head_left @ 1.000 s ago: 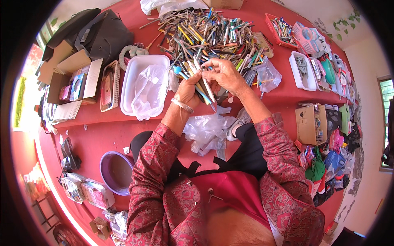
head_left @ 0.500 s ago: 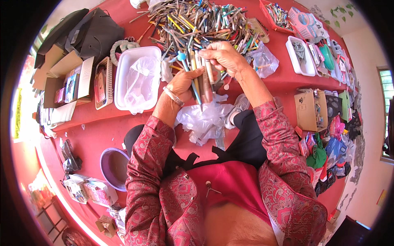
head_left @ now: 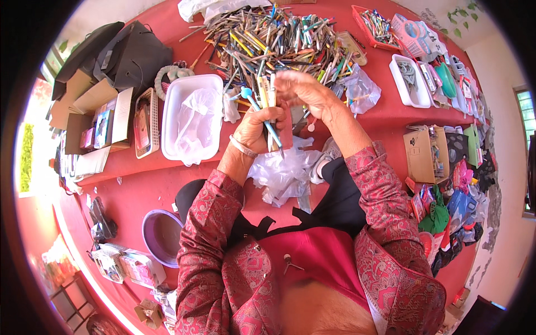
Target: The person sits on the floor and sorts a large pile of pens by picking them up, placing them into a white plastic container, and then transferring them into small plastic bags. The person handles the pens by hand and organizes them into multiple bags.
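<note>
My left hand is closed round a small bundle of pens. Among them is a blue pen with a round blue knob near its top, tilted so its dark tip points down. Beside the bundle's upper end is my right hand, fingers stretched toward it and partly blurred. I see nothing held in that hand. Just beyond both hands lies a large heap of pens and pencils. Crumpled clear plastic bags lie below my hands, by my legs.
A white tub with a plastic bag inside stands left of the heap. Further left are a narrow basket, an open cardboard box and a black bag. At right are a red basket of pens, a white tray and a cardboard box.
My right hand has lifted its fingers off the pens and opened beside them. The left hand still grips the bundle. The whole view has shifted slightly.
</note>
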Available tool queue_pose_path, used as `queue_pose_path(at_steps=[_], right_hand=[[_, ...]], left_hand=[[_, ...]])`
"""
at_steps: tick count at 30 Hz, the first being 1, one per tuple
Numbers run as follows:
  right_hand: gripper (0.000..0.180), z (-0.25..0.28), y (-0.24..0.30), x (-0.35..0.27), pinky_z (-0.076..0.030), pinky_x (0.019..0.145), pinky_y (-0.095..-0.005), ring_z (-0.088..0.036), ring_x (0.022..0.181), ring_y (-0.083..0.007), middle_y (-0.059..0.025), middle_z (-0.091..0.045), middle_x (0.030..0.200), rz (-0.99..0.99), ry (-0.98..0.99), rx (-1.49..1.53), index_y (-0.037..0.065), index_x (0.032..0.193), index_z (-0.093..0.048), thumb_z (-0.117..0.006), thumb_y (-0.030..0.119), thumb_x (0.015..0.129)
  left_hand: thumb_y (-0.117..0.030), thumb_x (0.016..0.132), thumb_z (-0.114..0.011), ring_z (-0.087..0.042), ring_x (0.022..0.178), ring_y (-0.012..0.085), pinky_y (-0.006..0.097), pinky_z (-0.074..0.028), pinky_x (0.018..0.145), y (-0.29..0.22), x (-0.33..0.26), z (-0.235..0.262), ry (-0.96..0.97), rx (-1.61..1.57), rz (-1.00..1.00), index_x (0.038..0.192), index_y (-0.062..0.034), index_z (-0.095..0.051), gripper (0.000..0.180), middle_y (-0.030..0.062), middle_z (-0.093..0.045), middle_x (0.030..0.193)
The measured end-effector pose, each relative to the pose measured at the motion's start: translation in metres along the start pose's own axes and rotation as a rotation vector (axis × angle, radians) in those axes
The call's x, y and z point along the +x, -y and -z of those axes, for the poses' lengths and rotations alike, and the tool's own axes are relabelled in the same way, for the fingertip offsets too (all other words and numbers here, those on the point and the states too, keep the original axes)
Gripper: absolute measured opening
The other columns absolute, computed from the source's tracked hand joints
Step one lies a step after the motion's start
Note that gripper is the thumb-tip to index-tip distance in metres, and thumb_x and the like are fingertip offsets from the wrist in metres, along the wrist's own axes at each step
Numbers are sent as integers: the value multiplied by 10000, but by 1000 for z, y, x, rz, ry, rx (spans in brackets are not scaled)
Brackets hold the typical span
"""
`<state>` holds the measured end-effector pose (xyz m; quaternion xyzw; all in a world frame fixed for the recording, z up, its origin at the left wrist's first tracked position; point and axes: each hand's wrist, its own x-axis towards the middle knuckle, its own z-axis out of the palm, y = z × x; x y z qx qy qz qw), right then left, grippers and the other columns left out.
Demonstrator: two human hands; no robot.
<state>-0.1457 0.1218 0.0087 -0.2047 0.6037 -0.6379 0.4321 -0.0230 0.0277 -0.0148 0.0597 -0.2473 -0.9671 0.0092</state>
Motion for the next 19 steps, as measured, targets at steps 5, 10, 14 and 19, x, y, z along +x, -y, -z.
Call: queue_pose_path(at_steps=[5, 10, 14, 19], right_hand=[[319, -14, -11, -4, -472, 584, -251, -568, 700, -147, -85, -604, 825, -126, 360, -9, -16, 900, -570, -651, 207, 687], [119, -32, -32, 4, -410, 512, -246, -508, 535, -101, -37, -560, 617, 43, 186, 18, 22, 682, -562, -638, 101, 634], [100, -28, -35, 9, -432, 493, -323, -518, 494, -178, -69, -557, 574, 208, -32, -23, 18, 623, -529, -621, 54, 605], [186, -22, -21, 2, -506, 559, -343, -585, 588, -233, -158, -587, 718, 20, 52, 509, 18, 840, -527, -608, 49, 676]], left_hand=[[4, 671, -579, -560, 668, 221, 316, -463, 620, 7, -5, 0, 89, 131, 137, 763, -15, -498, 124, 111, -542, 689], [-16, 669, -586, -552, 697, 207, 365, -484, 693, 8, -6, 8, -50, 267, 235, 866, -6, -523, 207, 81, -540, 770], [-90, 743, -597, -560, 687, 201, 333, -483, 619, 10, -3, -14, -157, 463, 124, 969, -21, -495, 257, 81, -549, 775], [-224, 809, -561, -523, 495, 145, 254, -418, 447, 2, -3, 0, -165, 545, 291, 832, -60, -514, 171, 35, -524, 596]])
